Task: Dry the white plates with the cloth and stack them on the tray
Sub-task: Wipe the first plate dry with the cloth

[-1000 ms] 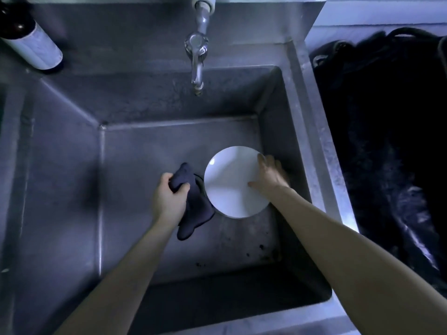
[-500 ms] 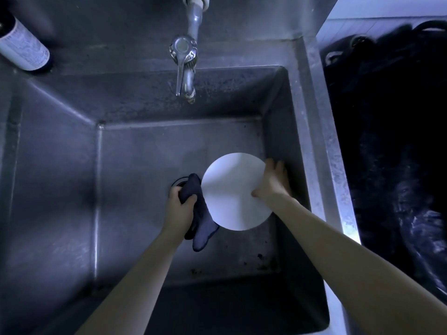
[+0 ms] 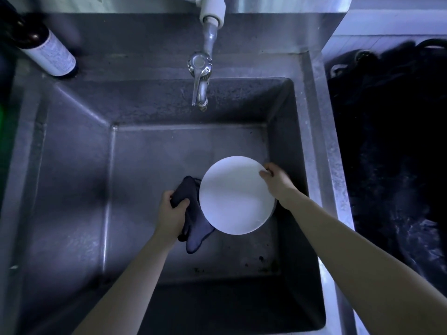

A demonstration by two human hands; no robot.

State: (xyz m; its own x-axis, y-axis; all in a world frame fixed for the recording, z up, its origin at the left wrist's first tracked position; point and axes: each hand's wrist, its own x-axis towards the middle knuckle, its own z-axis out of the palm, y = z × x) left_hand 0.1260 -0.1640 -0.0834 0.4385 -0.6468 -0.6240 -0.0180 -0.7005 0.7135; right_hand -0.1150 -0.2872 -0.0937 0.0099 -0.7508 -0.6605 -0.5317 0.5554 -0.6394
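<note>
Barely started, I reckon: right hand pinches the white plate over the sink; left hand just beside it clutches the cloth; no tray visible.

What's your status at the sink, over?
Left hand grips dark cloth. Right hand holds white plate by its rim, over the sink. No tray in view.

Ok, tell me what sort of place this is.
Probably a dishwashing station in a kitchen or scullery: a deep steel sink with a tap over it, and a person's right hand holding a white plate over the basin while the left hand grips a dark cloth.
</note>
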